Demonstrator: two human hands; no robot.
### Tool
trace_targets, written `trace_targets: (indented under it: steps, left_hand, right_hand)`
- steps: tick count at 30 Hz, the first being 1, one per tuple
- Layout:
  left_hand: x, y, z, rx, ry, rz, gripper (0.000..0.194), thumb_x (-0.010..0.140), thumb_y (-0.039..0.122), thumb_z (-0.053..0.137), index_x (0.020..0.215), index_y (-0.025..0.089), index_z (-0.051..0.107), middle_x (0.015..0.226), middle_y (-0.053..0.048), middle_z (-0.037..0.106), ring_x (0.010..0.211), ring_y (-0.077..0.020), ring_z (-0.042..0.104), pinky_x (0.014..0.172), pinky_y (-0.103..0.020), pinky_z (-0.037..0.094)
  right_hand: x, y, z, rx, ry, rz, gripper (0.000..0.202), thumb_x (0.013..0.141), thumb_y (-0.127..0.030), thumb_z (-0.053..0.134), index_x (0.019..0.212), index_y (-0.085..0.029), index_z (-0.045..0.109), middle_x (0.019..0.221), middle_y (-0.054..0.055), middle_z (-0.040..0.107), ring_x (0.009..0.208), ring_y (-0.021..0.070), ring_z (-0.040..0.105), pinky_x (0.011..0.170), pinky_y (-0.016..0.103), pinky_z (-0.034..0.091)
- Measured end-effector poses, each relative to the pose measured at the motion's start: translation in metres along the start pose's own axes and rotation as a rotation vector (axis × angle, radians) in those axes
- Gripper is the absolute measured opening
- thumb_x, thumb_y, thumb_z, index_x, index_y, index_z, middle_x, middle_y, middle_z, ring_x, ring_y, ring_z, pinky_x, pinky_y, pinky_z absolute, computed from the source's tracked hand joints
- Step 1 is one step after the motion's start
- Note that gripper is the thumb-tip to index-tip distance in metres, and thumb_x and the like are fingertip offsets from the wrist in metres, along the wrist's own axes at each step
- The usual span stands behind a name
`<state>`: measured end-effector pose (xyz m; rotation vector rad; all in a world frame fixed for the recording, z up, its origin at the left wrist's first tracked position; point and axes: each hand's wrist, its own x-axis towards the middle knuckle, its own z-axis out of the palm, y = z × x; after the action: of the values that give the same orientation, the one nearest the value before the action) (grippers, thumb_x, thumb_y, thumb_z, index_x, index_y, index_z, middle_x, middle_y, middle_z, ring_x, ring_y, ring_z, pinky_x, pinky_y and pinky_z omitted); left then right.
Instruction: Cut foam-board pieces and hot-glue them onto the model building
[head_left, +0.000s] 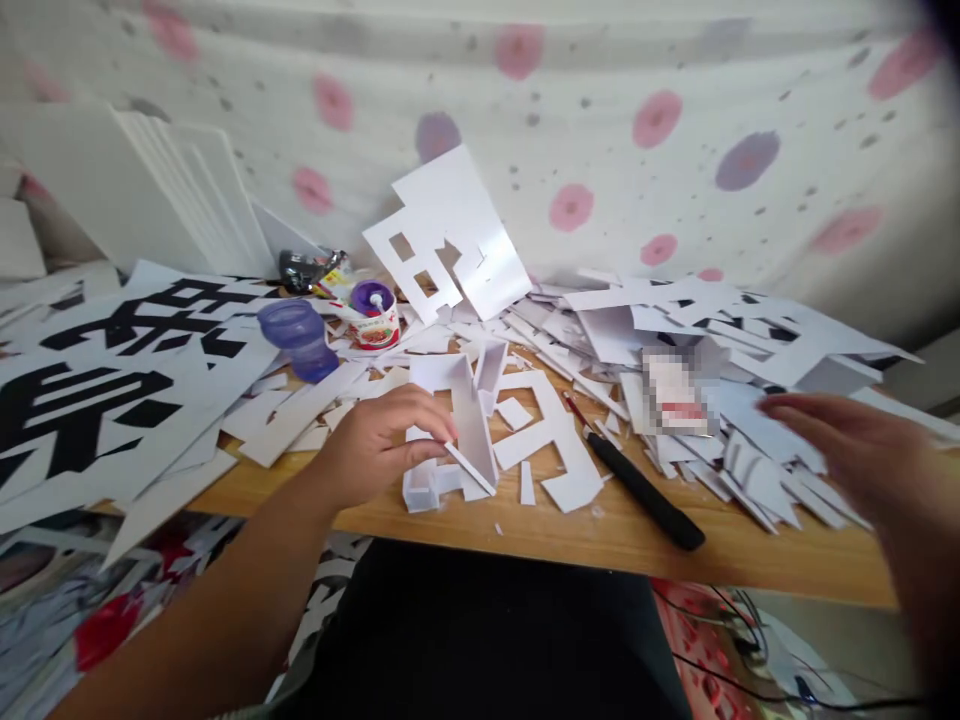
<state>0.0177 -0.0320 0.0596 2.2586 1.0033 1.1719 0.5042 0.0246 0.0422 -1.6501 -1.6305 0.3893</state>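
My left hand pinches a thin white foam-board strip between thumb and fingers. The strip slants over a white box-like letter form with raised walls, which lies at the table's front. Beside it lies a flat white cut-out board with a small loose piece in its opening. My right hand is over the scrap strips on the right, its fingers stretched to the left and slightly blurred; I see nothing held in it. A black-handled tool with a thin red shaft rests between the hands.
White scraps pile up at right. A purple jar and a paper cup stand at back left. Black-patterned sheets cover the left side. A cut white panel leans against the curtain. Cables hang below the table edge.
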Motion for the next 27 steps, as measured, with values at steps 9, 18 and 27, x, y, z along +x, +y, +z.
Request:
trace_targets:
  steps: [9,18,27]
  left_hand:
    - [-0.001,-0.007,-0.012,0.067,-0.095,0.115,0.014,0.084,0.015,0.064,0.082,0.026,0.072,0.091,-0.005,0.067,0.095,-0.0181,0.060,0.086,-0.034,0.051]
    - [0.007,-0.030,-0.012,-0.225,-0.201,0.028,0.014,0.081,0.028,0.070,0.068,0.024,0.070,0.082,-0.005,0.065,0.086,-0.0189,0.063,0.082,-0.033,0.053]
    - [0.023,-0.041,-0.007,-0.416,-0.308,-0.016,0.006,0.075,0.020,0.074,0.074,0.025,0.073,0.087,0.000,0.069,0.086,-0.0169,0.066,0.081,-0.028,0.053]
  right_hand:
    - [-0.041,-0.214,0.164,0.618,-0.855,-0.631,0.009,0.088,-0.021,0.063,0.095,-0.018,0.069,0.093,0.005,0.069,0.085,0.0146,0.064,0.078,0.031,0.053]
    - [-0.022,-0.224,0.187,0.621,-0.923,-0.921,0.016,0.085,-0.014,0.067,0.100,-0.020,0.072,0.085,0.002,0.057,0.080,0.0114,0.058,0.073,0.026,0.050]
    - [-0.013,-0.238,0.181,0.522,-0.971,-1.031,0.009,0.086,-0.021,0.067,0.092,-0.023,0.073,0.078,-0.002,0.045,0.074,0.0102,0.051,0.069,0.025,0.048]
